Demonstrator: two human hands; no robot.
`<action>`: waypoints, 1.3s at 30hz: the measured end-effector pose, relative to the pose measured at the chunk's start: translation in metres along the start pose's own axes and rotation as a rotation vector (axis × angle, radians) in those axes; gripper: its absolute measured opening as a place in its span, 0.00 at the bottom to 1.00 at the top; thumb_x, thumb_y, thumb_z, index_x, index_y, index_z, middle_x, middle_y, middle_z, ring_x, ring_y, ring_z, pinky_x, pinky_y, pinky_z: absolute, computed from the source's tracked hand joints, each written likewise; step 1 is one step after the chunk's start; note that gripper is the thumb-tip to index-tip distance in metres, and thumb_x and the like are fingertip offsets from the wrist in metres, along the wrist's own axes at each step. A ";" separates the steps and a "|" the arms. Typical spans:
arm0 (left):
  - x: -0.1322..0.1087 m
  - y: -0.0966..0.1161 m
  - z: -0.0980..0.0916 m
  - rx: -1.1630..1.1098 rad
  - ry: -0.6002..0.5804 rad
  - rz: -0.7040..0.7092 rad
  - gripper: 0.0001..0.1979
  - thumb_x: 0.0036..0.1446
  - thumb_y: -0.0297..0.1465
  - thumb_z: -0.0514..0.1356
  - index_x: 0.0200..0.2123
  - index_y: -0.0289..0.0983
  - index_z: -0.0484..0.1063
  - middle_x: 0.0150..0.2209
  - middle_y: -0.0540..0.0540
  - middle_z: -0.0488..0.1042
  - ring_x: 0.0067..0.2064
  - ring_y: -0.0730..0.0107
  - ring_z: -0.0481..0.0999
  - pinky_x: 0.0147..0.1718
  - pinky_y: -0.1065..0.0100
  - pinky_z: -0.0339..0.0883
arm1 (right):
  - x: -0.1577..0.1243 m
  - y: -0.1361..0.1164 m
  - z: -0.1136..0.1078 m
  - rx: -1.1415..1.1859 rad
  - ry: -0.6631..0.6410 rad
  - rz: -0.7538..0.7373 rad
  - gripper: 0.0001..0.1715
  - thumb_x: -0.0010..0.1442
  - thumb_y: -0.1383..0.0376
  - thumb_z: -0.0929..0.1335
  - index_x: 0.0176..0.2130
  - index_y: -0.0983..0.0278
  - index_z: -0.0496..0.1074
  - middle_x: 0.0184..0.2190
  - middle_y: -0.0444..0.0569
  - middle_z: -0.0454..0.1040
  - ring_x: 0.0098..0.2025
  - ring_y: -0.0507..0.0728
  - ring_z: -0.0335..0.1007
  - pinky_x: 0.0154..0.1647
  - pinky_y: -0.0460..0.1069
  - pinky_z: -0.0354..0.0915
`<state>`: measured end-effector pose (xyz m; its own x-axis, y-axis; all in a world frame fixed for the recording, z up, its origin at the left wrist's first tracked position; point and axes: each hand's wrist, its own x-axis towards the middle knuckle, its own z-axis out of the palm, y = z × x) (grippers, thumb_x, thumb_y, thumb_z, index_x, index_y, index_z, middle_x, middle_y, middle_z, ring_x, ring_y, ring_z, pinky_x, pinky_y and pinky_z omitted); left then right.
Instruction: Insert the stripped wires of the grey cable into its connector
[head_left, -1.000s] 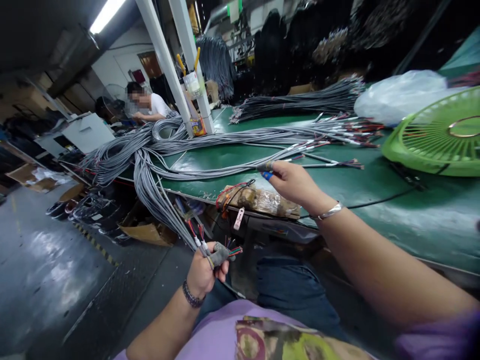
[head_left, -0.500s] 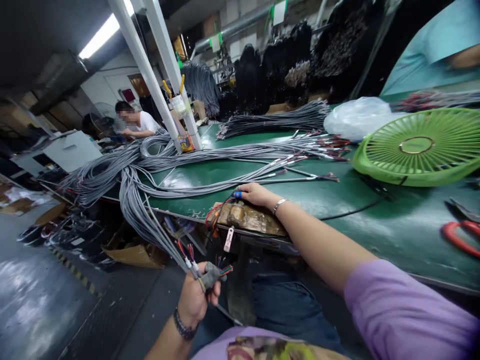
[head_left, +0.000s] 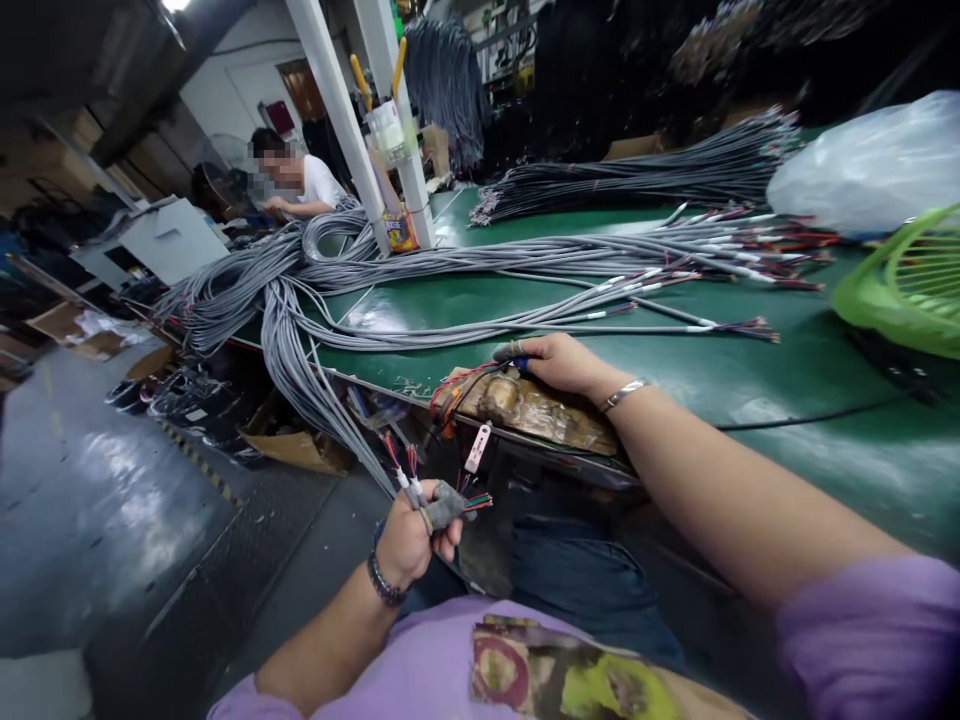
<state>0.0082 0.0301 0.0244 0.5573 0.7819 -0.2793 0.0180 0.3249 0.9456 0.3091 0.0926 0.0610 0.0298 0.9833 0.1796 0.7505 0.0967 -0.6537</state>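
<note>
My left hand (head_left: 415, 537) is closed below the table edge around the ends of a few grey cables (head_left: 315, 400), whose coloured stripped wires (head_left: 472, 500) stick out past the thumb. These cables hang down from the big grey bundle (head_left: 247, 290) on the green table (head_left: 787, 400). My right hand (head_left: 551, 360) rests on a brown tape-wrapped block (head_left: 525, 405) at the table's front edge, fingers pinched on a small blue thing (head_left: 520, 362). Red and black wires (head_left: 454, 385) run out of the block.
More grey cables with coloured ends (head_left: 712, 260) lie across the table. A green fan grille (head_left: 907, 285) and a clear plastic bag (head_left: 862, 165) sit at the right. White posts (head_left: 337, 110) stand behind. Another person (head_left: 300, 185) sits at the far left. Boxes and clutter (head_left: 292, 445) lie under the table.
My right hand came down from mid-air onto the brown block and stays there. My left hand keeps its grip on the cable ends. The camera view swung right, then back left.
</note>
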 end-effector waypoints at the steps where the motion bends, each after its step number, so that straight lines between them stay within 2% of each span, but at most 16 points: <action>1: 0.000 0.001 0.001 0.002 -0.001 -0.003 0.20 0.43 0.44 0.66 0.17 0.33 0.67 0.13 0.49 0.68 0.11 0.79 0.62 0.10 0.77 0.49 | 0.000 -0.001 0.000 -0.021 0.004 0.001 0.26 0.52 0.75 0.62 0.48 0.59 0.76 0.43 0.42 0.78 0.46 0.55 0.73 0.52 0.48 0.64; 12: 0.000 -0.005 0.006 0.046 -0.020 -0.030 0.21 0.43 0.45 0.65 0.17 0.33 0.66 0.13 0.50 0.68 0.11 0.79 0.61 0.10 0.77 0.48 | 0.006 -0.001 0.006 0.021 0.037 0.017 0.22 0.56 0.72 0.63 0.49 0.61 0.75 0.45 0.46 0.78 0.48 0.56 0.73 0.51 0.49 0.65; 20: 0.005 -0.014 0.000 0.050 -0.020 -0.020 0.19 0.45 0.43 0.65 0.19 0.33 0.67 0.13 0.49 0.69 0.11 0.80 0.62 0.10 0.78 0.49 | 0.011 0.001 0.006 0.093 0.040 0.056 0.21 0.54 0.74 0.64 0.45 0.60 0.76 0.41 0.44 0.79 0.43 0.54 0.75 0.47 0.46 0.67; 27: 0.003 -0.010 0.006 0.045 -0.009 -0.028 0.20 0.43 0.44 0.66 0.20 0.33 0.67 0.13 0.50 0.69 0.11 0.79 0.62 0.10 0.78 0.48 | 0.014 0.005 0.009 0.090 0.060 0.049 0.21 0.54 0.74 0.64 0.44 0.60 0.77 0.39 0.44 0.80 0.41 0.54 0.75 0.46 0.46 0.67; 32: 0.000 -0.008 0.003 0.042 -0.005 -0.017 0.20 0.41 0.45 0.67 0.20 0.33 0.67 0.13 0.50 0.69 0.11 0.80 0.61 0.10 0.77 0.49 | 0.012 0.001 0.007 0.089 0.050 0.049 0.21 0.54 0.75 0.64 0.44 0.60 0.77 0.39 0.44 0.80 0.42 0.54 0.75 0.46 0.46 0.67; 39: -0.005 -0.004 0.002 0.059 -0.008 -0.021 0.20 0.43 0.45 0.66 0.19 0.33 0.67 0.13 0.50 0.68 0.11 0.80 0.61 0.10 0.77 0.49 | 0.013 0.007 0.011 0.093 0.055 0.046 0.20 0.55 0.72 0.64 0.45 0.61 0.77 0.40 0.44 0.79 0.42 0.55 0.74 0.47 0.47 0.67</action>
<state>0.0067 0.0241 0.0226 0.5627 0.7712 -0.2978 0.0784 0.3088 0.9479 0.3076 0.1074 0.0511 0.1015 0.9773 0.1862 0.6829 0.0677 -0.7274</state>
